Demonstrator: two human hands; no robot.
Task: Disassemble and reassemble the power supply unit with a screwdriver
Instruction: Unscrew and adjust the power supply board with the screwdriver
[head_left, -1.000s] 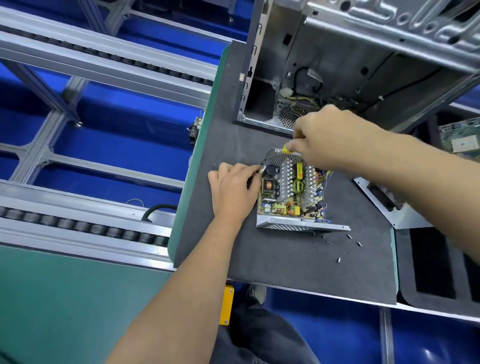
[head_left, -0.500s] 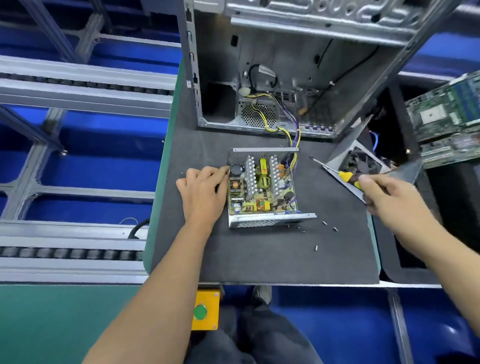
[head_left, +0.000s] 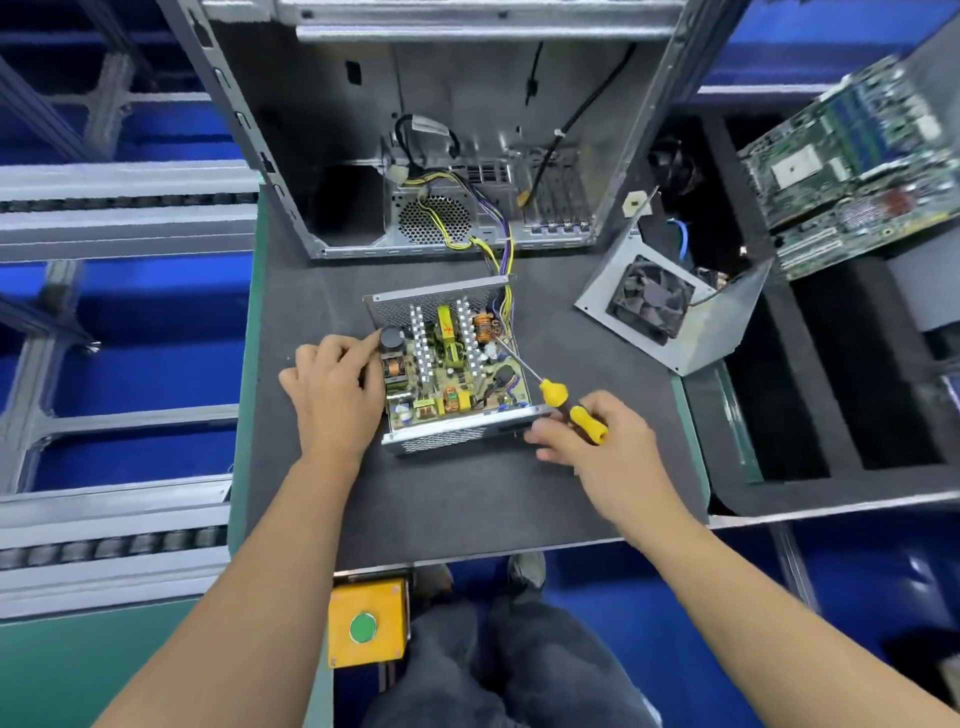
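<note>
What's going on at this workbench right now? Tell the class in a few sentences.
A person is working on an opened power supply unit lying on a dark mat, its circuit board exposed. The left hand steadies the unit's left side. The right hand grips a yellow-handled screwdriver, its tip reaching into the board's right side. The removed cover with fan lies to the right, in front of an open computer case.

L hand (head_left: 332, 384) on open PSU (head_left: 452, 364), R hand (head_left: 597, 441) gripping screwdriver (head_left: 556, 395)
</note>
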